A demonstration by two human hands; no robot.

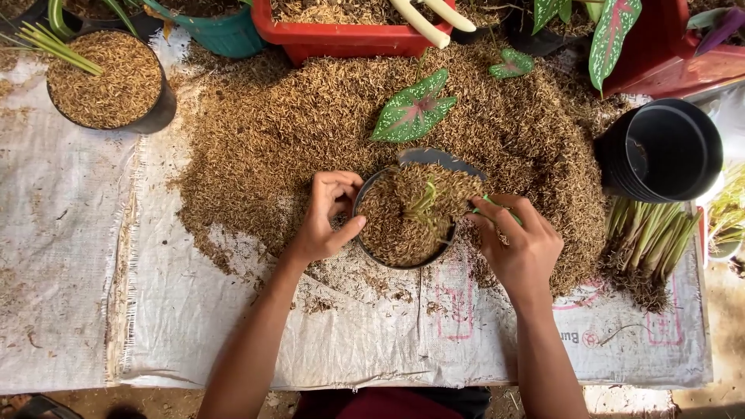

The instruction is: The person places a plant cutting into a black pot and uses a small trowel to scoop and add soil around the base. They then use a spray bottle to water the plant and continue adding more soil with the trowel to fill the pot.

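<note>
1. Centre of frame: a small black pot (pixel 403 225) filled with rice husk, a small green shoot (pixel 425 195) at its middle.
2. Left hand (pixel 326 221): fingers curled, gripping the pot's left rim.
3. Right hand (pixel 518 244): fingers bent at the pot's right rim, pinching a green leaf piece (pixel 489 203).
4. Husk heap (pixel 310 132) spread over the white woven sack sheet (pixel 233 334), behind and around the pot.
5. Upper left: a husk-filled black pot (pixel 105 77).
6. Right edge: stacked empty black pots (pixel 663 151); below them, a bundle of seedlings (pixel 648 248).
7. Top: red planter (pixel 349 35); white-and-pink veined leaf (pixel 411 109).
</note>
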